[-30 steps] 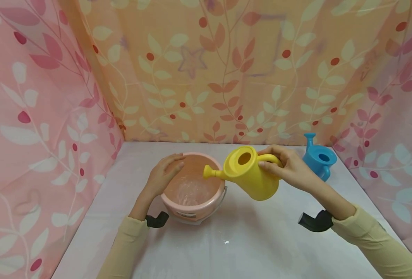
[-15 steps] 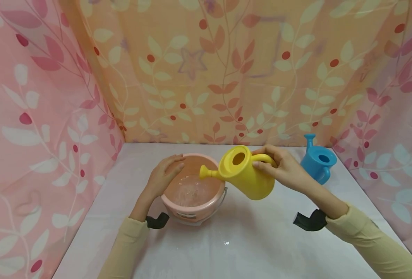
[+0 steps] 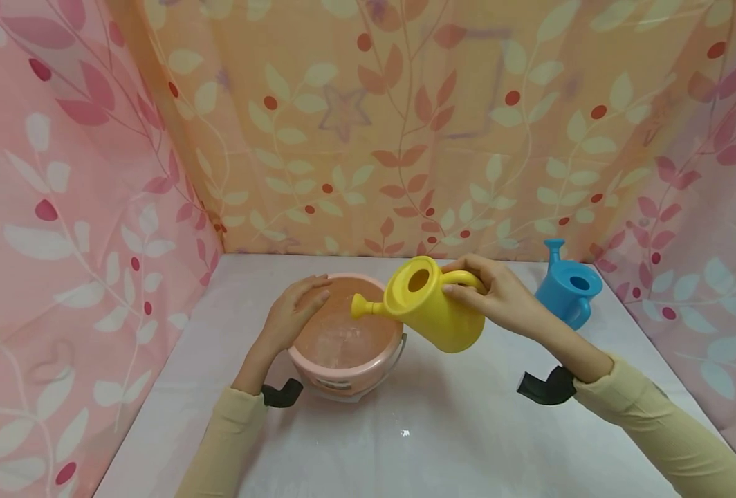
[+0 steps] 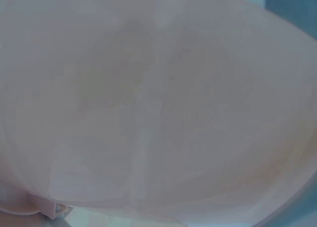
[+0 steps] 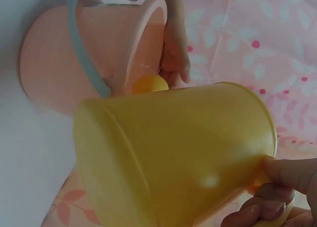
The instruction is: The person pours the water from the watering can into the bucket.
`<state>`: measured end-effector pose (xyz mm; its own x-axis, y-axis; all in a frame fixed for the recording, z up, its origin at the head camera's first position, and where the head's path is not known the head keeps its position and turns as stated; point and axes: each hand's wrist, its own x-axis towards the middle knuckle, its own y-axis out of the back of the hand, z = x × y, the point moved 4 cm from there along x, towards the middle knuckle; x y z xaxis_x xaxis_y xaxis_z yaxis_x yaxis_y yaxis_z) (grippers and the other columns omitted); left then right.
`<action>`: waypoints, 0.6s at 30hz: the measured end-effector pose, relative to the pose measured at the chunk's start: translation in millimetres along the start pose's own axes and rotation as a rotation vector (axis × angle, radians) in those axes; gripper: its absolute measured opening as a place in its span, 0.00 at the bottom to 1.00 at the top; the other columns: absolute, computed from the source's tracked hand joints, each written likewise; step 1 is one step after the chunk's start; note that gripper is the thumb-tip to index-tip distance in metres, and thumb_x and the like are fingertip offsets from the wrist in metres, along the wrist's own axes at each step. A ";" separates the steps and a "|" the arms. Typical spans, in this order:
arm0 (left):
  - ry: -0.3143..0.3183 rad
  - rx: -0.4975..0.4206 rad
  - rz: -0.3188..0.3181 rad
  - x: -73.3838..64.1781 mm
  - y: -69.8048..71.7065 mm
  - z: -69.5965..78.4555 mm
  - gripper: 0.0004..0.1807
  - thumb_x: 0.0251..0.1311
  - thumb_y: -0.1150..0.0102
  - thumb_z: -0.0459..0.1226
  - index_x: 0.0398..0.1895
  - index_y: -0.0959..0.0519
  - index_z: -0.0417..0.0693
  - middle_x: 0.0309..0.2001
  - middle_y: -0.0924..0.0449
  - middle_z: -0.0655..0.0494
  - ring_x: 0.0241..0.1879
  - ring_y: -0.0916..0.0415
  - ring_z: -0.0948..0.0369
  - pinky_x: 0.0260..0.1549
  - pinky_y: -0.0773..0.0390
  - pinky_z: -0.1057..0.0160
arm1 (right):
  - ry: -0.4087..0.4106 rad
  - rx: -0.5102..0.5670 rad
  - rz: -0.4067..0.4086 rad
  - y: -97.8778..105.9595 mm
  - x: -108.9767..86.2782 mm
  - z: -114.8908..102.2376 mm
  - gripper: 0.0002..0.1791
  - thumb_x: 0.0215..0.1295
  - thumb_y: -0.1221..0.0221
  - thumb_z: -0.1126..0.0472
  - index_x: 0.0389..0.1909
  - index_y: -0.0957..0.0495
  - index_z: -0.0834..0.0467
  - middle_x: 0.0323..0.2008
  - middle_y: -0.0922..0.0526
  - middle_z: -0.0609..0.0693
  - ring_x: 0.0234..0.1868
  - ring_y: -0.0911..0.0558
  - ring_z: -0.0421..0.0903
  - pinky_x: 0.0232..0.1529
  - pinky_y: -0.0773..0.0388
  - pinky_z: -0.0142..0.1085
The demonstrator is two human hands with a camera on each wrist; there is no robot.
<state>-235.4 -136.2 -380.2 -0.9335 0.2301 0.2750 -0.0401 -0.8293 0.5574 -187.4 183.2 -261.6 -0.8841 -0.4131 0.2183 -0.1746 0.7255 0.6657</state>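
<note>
My right hand (image 3: 499, 294) grips the handle of a yellow watering can (image 3: 436, 315) in the head view. The can is held above the table and tipped left, its yellow spout head (image 3: 362, 306) over a pink bucket (image 3: 343, 370). Water (image 3: 343, 339) ripples inside the bucket. My left hand (image 3: 293, 311) rests at the bucket's left rim, fingers loosely extended over it. In the right wrist view, fingers (image 5: 292, 175) wrap the can's handle, and the left hand (image 5: 173, 48) shows beyond the bucket's rim. Pale bucket wall (image 4: 148, 113) fills most of the left wrist view.
A blue watering can (image 3: 570, 290) stands at the back right of the white table (image 3: 455, 436). Small water drops (image 3: 405, 433) lie on the table in front of the bucket. Leaf-patterned cloth (image 3: 343, 173) hangs at the back and both sides.
My right hand has moved the yellow watering can a little left, so its spout reaches farther over the bucket. My left hand has stayed at the rim.
</note>
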 end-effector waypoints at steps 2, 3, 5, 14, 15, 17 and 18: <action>0.004 0.004 -0.001 0.1 0.0 0.0 0.25 0.63 0.54 0.58 0.59 0.27 0.59 0.65 0.35 0.64 0.69 0.47 0.58 0.63 0.46 0.41 | -0.001 0.001 -0.001 0.1 0.4 -0.1 0.15 0.61 0.40 0.54 0.46 0.26 0.57 0.36 0.21 0.49 0.34 0.24 0.48 0.33 0.20 0.33; 0.007 0.007 -0.002 0.1 0.1 0.1 0.25 0.63 0.54 0.58 0.59 0.27 0.59 0.65 0.35 0.64 0.69 0.47 0.58 0.63 0.46 0.41 | 0.000 -0.001 -0.001 0.2 0.4 -0.1 0.15 0.61 0.40 0.55 0.46 0.26 0.57 0.36 0.21 0.49 0.34 0.24 0.48 0.33 0.20 0.33; 0.013 0.012 -0.003 0.1 0.3 0.4 0.26 0.63 0.54 0.58 0.59 0.27 0.59 0.65 0.35 0.63 0.69 0.47 0.58 0.63 0.46 0.42 | -0.001 0.001 -0.001 0.3 0.4 0.2 0.15 0.61 0.40 0.55 0.46 0.26 0.57 0.36 0.21 0.49 0.34 0.24 0.48 0.33 0.20 0.33; 0.005 0.015 -0.013 -0.2 0.7 3.1 0.26 0.63 0.53 0.57 0.59 0.27 0.58 0.65 0.35 0.59 0.69 0.47 0.54 0.62 0.46 0.39 | 0.000 -0.020 -0.006 1.2 0.2 0.3 0.16 0.62 0.40 0.54 0.46 0.26 0.57 0.35 0.22 0.49 0.34 0.24 0.47 0.32 0.21 0.33; 0.004 0.016 -0.012 -0.3 0.9 3.2 0.25 0.63 0.53 0.57 0.59 0.27 0.58 0.65 0.35 0.60 0.69 0.47 0.54 0.62 0.46 0.39 | 0.003 -0.026 -0.006 1.2 0.3 0.0 0.16 0.61 0.40 0.54 0.46 0.26 0.57 0.35 0.22 0.48 0.34 0.24 0.47 0.32 0.21 0.33; 0.008 0.017 -0.014 -0.3 0.7 2.9 0.25 0.63 0.54 0.58 0.59 0.27 0.59 0.65 0.35 0.61 0.69 0.47 0.55 0.62 0.46 0.38 | 0.008 -0.039 -0.005 1.3 0.7 -0.9 0.16 0.61 0.40 0.54 0.46 0.26 0.57 0.35 0.22 0.48 0.33 0.24 0.46 0.32 0.21 0.33; 0.009 0.016 -0.013 -0.3 0.7 2.7 0.25 0.63 0.54 0.58 0.59 0.27 0.59 0.65 0.35 0.60 0.69 0.47 0.55 0.62 0.46 0.38 | 0.009 -0.043 -0.005 1.2 0.8 -1.3 0.16 0.61 0.40 0.54 0.46 0.26 0.57 0.35 0.22 0.48 0.33 0.25 0.46 0.32 0.21 0.32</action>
<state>-234.2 -135.5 -377.8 -0.9362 0.2361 0.2603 -0.0467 -0.8178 0.5737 -187.8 183.0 -259.6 -0.8792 -0.4220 0.2213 -0.1603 0.6992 0.6967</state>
